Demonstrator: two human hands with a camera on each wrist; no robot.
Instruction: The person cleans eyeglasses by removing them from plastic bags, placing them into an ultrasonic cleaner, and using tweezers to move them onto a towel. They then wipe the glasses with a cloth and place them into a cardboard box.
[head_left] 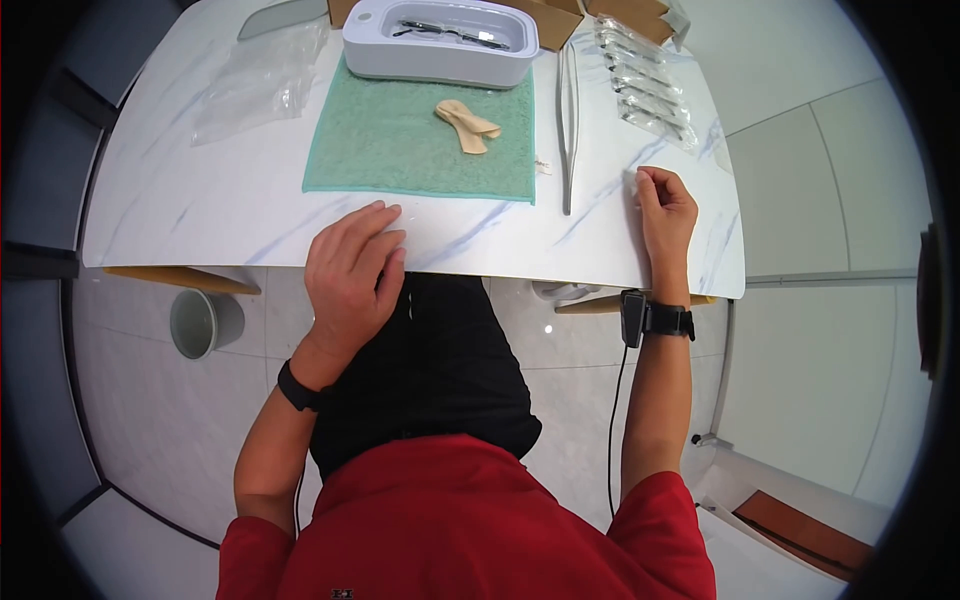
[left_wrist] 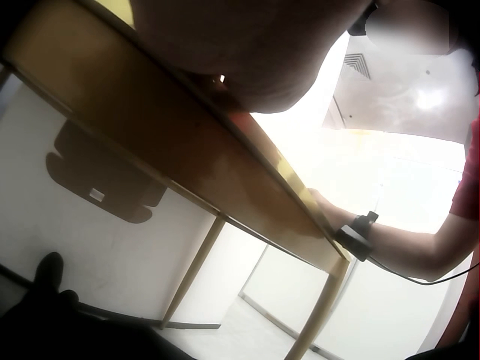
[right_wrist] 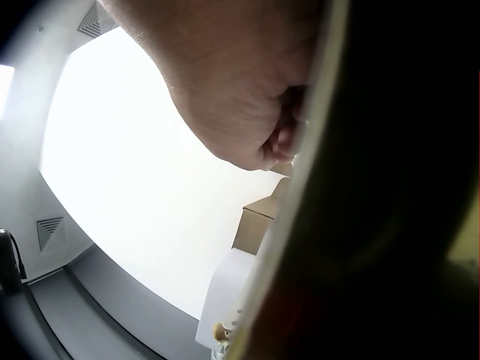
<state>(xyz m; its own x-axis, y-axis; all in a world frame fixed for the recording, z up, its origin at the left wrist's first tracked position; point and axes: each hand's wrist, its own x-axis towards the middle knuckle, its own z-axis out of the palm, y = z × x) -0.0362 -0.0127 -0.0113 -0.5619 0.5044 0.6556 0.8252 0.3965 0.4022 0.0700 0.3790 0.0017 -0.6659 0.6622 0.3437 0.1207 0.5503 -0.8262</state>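
Observation:
My left hand (head_left: 352,262) rests at the front edge of the table, fingers loosely bent and holding nothing. On the right side of the table lies my right hand (head_left: 668,215), its fingers loosely curled around nothing. Between them and further back, a green cloth (head_left: 400,150) is spread out, with a crumpled beige piece of soft material (head_left: 467,127) on it. At the cloth's far edge stands a pale lilac tub-shaped device (head_left: 440,65) with dark-framed glasses (head_left: 455,35) inside. Long metal tweezers (head_left: 570,130) lie left of my right hand.
Clear plastic bags (head_left: 255,85) lie at the back left, near a grey translucent lid (head_left: 282,16). Several small wrapped packets (head_left: 648,90) are lined up at the back right. Cardboard boxes (head_left: 552,20) stand behind the device. A grey bin (head_left: 205,323) stands on the floor at left.

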